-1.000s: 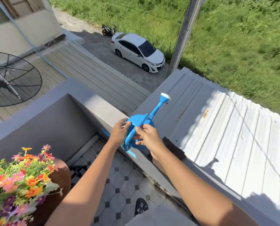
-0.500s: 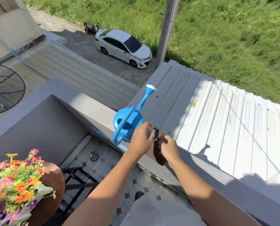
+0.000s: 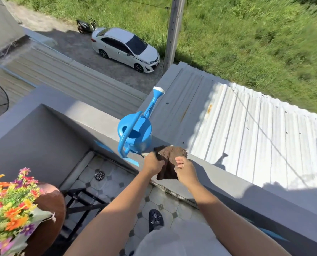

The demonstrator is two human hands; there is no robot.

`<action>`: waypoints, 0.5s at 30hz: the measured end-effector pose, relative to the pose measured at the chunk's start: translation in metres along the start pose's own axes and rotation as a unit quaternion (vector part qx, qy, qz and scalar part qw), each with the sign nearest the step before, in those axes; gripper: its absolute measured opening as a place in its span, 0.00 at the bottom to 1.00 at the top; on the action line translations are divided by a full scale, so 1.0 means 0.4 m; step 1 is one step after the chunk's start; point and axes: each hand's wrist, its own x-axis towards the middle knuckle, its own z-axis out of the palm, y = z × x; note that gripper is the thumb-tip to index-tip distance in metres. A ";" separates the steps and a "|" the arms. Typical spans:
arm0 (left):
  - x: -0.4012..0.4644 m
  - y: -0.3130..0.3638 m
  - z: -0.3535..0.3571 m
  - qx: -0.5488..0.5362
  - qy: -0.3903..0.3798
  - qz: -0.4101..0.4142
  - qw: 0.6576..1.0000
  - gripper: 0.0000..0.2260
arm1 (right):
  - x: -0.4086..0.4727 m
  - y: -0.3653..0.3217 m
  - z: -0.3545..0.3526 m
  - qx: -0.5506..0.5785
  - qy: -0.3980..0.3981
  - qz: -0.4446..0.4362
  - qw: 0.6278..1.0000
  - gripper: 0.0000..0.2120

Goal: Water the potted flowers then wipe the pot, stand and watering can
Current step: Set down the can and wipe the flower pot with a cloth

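Cloth [image 3: 169, 163]: brown, held over the ledge [image 3: 91, 117] top, just beside the watering can [image 3: 135, 133].
Left hand [image 3: 153, 164]: closed on the cloth's left edge.
Right hand [image 3: 185, 171]: pinched on its right edge.
Can: upright on the ledge, spout pointing away over the roof; it lies up-left of both hands, left hand nearer.
Pot [image 3: 50, 206]: lower left, well apart, flowers [image 3: 8, 206] inside.

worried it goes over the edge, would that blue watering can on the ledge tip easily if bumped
Probably, yes. The blue watering can stands on a narrow ledge above a metal roof. It looks like thin plastic, so likely light. Its long spout overhangs outward, so a nudge might tip it.
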 end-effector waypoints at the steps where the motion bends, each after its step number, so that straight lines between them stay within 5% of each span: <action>1: -0.010 -0.006 -0.009 -0.017 -0.010 0.009 1.000 0.08 | -0.008 -0.003 0.004 -0.005 -0.006 -0.004 1.000 0.18; 5: -0.068 -0.053 -0.047 -0.074 -0.001 0.044 0.996 0.12 | -0.058 -0.024 0.041 -0.011 -0.032 -0.033 0.999 0.25; 9: -0.177 -0.122 -0.127 -0.111 0.038 0.068 0.991 0.02 | -0.141 -0.075 0.097 -0.015 -0.059 -0.101 0.993 0.30; 12: -0.255 -0.213 -0.196 -0.104 0.091 0.057 0.989 0.09 | -0.200 -0.113 0.154 -0.044 -0.073 -0.178 0.980 0.36; 15: -0.355 -0.292 -0.272 -0.140 0.133 0.043 0.980 0.04 | -0.297 -0.176 0.219 -0.016 -0.188 -0.196 0.962 0.38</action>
